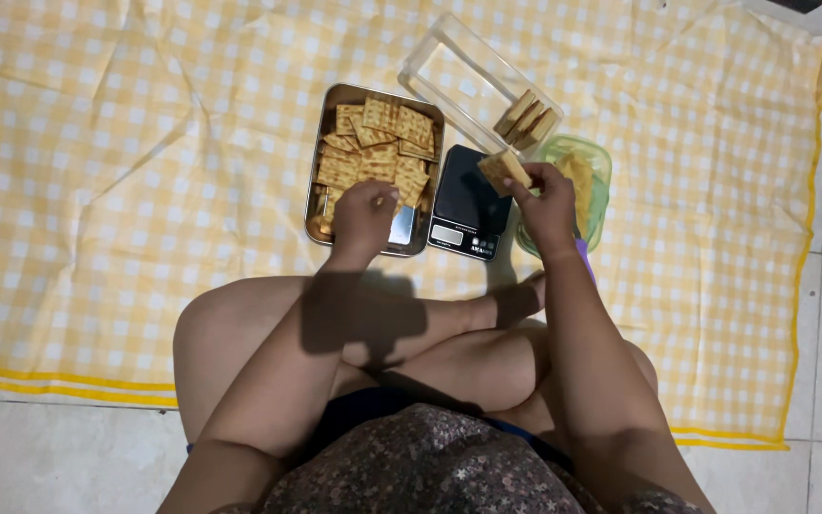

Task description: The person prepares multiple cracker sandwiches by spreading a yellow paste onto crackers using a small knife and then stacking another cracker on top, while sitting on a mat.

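Under both my hands lies the yellow checked cloth (145, 143). My left hand (363, 217) reaches down into the metal tray (327, 143) of crackers (378, 152), fingers curled over one near the tray's near edge; I cannot tell if they have closed on it. Beyond my right hand (546, 205) sits the clear box (449, 67) with a few sandwiches on edge. Between my hands is the black scale (468, 205). The green tub (592, 176) is under my right hand, which pinches a cracker sandwich (503, 171).
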